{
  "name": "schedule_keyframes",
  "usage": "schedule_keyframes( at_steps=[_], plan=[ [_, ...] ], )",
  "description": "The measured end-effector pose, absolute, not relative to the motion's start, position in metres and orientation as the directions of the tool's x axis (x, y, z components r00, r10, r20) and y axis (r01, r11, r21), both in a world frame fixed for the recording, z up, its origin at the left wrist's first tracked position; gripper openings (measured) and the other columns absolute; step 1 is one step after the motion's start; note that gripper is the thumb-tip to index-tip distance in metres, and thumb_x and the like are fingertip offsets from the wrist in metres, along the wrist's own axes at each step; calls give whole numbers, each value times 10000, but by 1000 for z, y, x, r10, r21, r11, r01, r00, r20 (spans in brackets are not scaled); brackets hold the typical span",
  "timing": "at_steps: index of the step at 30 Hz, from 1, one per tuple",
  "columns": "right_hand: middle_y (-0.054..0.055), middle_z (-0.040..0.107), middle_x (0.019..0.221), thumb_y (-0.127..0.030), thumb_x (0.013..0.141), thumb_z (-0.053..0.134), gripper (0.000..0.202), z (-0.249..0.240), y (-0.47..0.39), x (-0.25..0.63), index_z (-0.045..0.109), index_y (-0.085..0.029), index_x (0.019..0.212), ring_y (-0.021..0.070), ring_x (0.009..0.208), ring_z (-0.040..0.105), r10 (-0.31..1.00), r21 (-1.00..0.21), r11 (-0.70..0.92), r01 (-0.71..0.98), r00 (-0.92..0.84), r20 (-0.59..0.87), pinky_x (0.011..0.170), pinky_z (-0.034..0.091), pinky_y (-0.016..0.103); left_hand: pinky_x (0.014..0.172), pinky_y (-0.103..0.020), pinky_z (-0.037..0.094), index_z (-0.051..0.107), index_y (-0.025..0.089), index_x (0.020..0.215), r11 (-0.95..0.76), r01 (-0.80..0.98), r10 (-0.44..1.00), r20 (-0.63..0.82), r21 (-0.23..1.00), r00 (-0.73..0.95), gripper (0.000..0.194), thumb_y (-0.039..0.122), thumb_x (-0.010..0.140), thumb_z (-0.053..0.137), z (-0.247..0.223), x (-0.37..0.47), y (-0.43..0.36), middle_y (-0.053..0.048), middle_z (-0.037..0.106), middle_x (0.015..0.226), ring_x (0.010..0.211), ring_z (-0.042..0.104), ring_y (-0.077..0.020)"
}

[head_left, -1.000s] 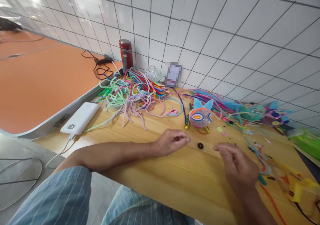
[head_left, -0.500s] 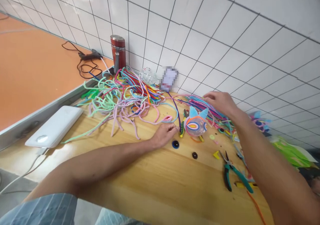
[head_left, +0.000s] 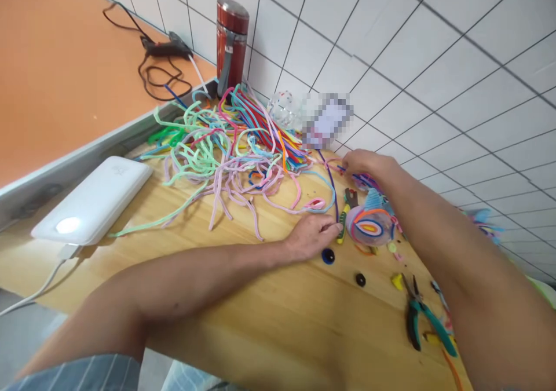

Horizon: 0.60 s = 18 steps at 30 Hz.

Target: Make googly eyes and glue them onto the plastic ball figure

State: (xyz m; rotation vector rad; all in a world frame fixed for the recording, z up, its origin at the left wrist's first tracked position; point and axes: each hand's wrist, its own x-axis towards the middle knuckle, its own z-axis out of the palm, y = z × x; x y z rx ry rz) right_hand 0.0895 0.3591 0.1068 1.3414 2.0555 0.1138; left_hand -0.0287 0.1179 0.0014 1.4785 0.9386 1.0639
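Light wooden table against a white tiled wall. Big tangled heap of pastel and bright pipe cleaners fills the far left corner; flat white power bank lies at the left edge, red steel flask at the wall.

Right hand reaches into the coloured stems near the wall, fingers curled narrow around a few strands; exact grip hidden.

Left hand rests mid-table, fingertips pinched on the end of a dark purple pipe cleaner.

Round pipe-cleaner creature with blue ears sits just beside it.

Green-handled pliers, two small dark buttons near the front.

Judgement: anchor that stem firmly, draw one strand clear without dragging the heap.
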Motion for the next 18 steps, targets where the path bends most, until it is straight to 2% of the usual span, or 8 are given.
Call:
schedule_keyframes(
  at_steps=[5, 8, 14, 16, 18],
  plan=[
    [141, 789, 986, -310, 861, 674, 256, 111, 357, 80, 822, -199, 1037, 285, 949, 696, 875, 425, 447, 787, -286, -391, 760, 462, 338, 621, -288, 258, 378, 202, 624, -155, 35, 945, 137, 987, 298, 423, 380, 986, 503, 2, -28, 118, 55, 345, 608, 611, 345, -113],
    [131, 784, 1046, -365, 905, 619, 306, 113, 348, 72, 809, -215, 1091, 284, 988, 682, 883, 399, 455, 796, -346, -317, 779, 446, 336, 616, -290, 250, 380, 202, 620, -159, 55, 944, 136, 986, 301, 417, 359, 983, 513, 1, -26, 116, 55, 361, 606, 606, 347, -111],
    [92, 779, 983, -369, 949, 546, 319, 124, 330, 52, 794, -184, 1025, 240, 943, 667, 864, 299, 504, 811, -483, -145, 762, 431, 315, 614, -287, 250, 410, 198, 631, -193, 61, 940, 167, 979, 297, 404, 360, 987, 512, -3, -24, 116, 52, 388, 608, 604, 363, -112],
    [73, 769, 915, -374, 953, 550, 308, 129, 328, 46, 783, -172, 967, 220, 894, 661, 842, 210, 538, 816, -533, -85, 753, 440, 310, 612, -287, 252, 408, 200, 626, -198, 63, 939, 171, 978, 297, 405, 357, 983, 516, -4, -23, 116, 51, 388, 603, 604, 366, -114],
    [63, 754, 865, -353, 946, 570, 277, 135, 326, 38, 768, -164, 902, 210, 851, 661, 816, 57, 576, 815, -577, 6, 752, 465, 315, 613, -285, 258, 411, 200, 627, -199, 61, 940, 173, 978, 296, 397, 350, 977, 523, -4, -23, 117, 51, 395, 603, 606, 374, -115]
  ],
)
